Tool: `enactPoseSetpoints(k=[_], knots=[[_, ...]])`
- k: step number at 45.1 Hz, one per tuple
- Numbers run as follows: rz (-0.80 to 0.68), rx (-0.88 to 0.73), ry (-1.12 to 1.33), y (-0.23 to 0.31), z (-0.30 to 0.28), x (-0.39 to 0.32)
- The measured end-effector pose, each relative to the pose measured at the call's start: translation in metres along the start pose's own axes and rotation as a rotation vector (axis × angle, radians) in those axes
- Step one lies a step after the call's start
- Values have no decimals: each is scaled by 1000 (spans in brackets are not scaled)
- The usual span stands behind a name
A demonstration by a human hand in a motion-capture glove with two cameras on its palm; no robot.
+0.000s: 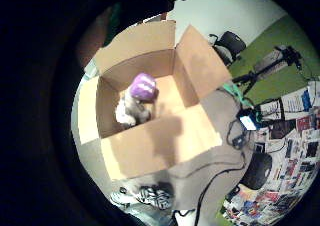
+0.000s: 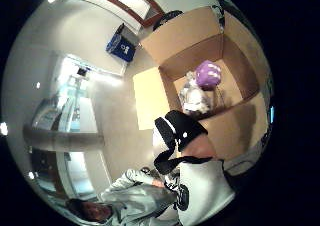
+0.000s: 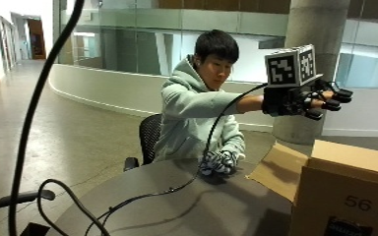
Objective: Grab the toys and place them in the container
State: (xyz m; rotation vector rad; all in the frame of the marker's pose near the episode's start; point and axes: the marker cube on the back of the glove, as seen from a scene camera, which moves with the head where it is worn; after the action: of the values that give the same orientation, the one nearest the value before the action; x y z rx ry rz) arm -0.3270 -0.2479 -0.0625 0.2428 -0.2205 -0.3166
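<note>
My gloved right hand [image 3: 307,101] hangs in the air above the open cardboard box [image 3: 346,172], fingers stretched out and holding nothing. Inside the box lie a purple toy [image 1: 143,86] [image 2: 208,74] and a grey-white toy [image 1: 131,111] [image 2: 195,98], touching each other near one corner. A black-and-white striped toy [image 3: 218,162] [image 1: 152,196] sits on the table [image 3: 176,206] just in front of the person, by the other sleeve and outside the box. The outside view hides the box's inside.
The box's flaps [image 3: 281,169] are folded outward, one sloping down onto the table. A black cable [image 3: 143,196] trails across the tabletop. A concrete column [image 3: 307,29] stands behind the box. Tripods and posters [image 1: 290,161] lie on the floor beyond the table.
</note>
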Motion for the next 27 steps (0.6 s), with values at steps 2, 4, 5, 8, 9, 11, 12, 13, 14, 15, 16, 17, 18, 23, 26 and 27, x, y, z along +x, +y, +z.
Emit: enactPoseSetpoints(k=[2, 4, 5, 8, 9, 11, 12, 13, 14, 15, 16, 17, 18, 23, 26, 27], knots=[[-5, -6, -1, 5, -3, 1], [-10, -13, -3, 11, -6, 2], [-12, -17, -3, 15, -7, 2], [-20, -38, -1, 28, -8, 3], [-24, -48, 0, 33, -9, 3], [-36, -75, 2, 46, -8, 4], [-44, -94, 4, 54, -7, 3], [-54, -115, 9, 62, -6, 3], [-66, -137, 15, 71, -5, 3], [-81, -159, 23, 81, -4, 2], [-98, -180, 33, 91, -2, 1], [-117, -199, 45, 102, 1, 1], [-138, -215, 59, 114, 3, -1], [-247, -278, 125, 182, 22, -5], [-290, -308, 128, 219, 36, -6], [-302, -317, 126, 231, 42, -6]])
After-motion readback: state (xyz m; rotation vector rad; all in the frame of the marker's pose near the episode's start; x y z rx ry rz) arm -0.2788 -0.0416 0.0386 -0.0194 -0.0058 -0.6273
